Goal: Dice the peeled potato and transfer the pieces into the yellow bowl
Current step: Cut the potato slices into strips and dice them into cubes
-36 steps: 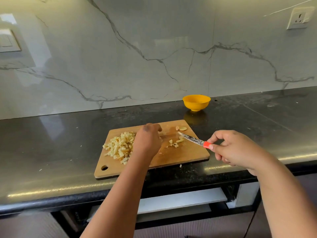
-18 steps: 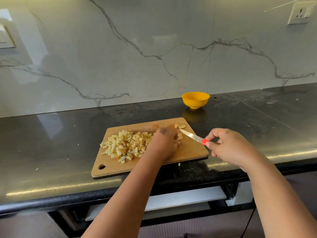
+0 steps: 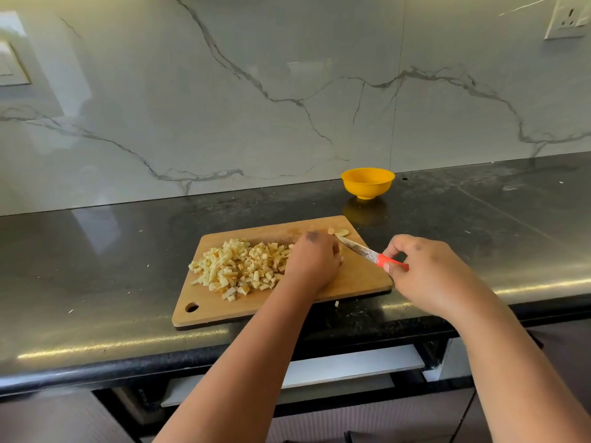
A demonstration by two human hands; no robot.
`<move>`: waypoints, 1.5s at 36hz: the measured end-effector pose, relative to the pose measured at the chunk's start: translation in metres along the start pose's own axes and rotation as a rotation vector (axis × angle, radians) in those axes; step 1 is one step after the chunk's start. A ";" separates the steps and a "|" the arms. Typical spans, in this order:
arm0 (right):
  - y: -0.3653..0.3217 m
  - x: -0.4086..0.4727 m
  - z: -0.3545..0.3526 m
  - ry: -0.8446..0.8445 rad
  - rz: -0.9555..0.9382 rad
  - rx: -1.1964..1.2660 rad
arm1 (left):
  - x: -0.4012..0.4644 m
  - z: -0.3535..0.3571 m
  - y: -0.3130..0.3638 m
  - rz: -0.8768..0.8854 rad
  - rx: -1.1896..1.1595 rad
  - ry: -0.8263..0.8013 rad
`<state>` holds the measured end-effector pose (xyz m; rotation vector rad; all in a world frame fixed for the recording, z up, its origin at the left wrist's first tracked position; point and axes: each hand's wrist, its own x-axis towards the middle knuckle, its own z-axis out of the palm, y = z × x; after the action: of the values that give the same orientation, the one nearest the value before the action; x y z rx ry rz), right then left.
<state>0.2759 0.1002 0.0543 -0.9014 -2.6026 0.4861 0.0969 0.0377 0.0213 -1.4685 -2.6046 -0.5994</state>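
Diced potato lay heaped on the left half of a wooden cutting board on the dark table, with the yellow bowl standing well apart at the back, near the marble wall, and showing no pieces from this angle. The left hand rested, fingers curled downward, against the right edge of the pile; whether its grip enclosed any pieces could not be told. The right hand pinched the red handle of a small knife, blade angled toward the board's far corner, where a few offcuts sat. The cubes looked light, firm and damp, likely to scatter and cling to skin; scooping them from beneath in cupped handfuls seemed the surest hold.
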 end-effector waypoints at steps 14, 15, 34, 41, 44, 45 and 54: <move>-0.021 -0.009 0.029 -0.007 -0.078 -0.103 | -0.019 -0.006 -0.029 -0.107 -0.062 0.087; -0.022 -0.010 0.031 0.003 -0.075 -0.100 | -0.019 -0.006 -0.029 -0.109 -0.068 0.081; -0.031 -0.019 0.017 0.006 -0.044 -0.085 | -0.027 -0.003 -0.029 -0.126 -0.111 0.152; -0.041 -0.015 0.038 -0.037 -0.040 -0.076 | -0.024 -0.002 -0.030 -0.123 -0.126 0.146; -0.037 -0.016 0.028 -0.070 -0.029 -0.093 | -0.024 -0.001 -0.029 -0.122 -0.103 0.150; -0.033 -0.017 0.021 -0.085 -0.013 -0.096 | -0.024 0.000 -0.030 -0.117 -0.086 0.152; 0.007 -0.005 -0.023 -0.097 0.000 0.131 | -0.026 -0.005 -0.031 -0.055 0.060 0.159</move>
<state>0.2929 0.1064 0.0703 -0.8540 -2.6208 0.7074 0.0844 0.0015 0.0097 -1.2802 -2.5250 -0.6112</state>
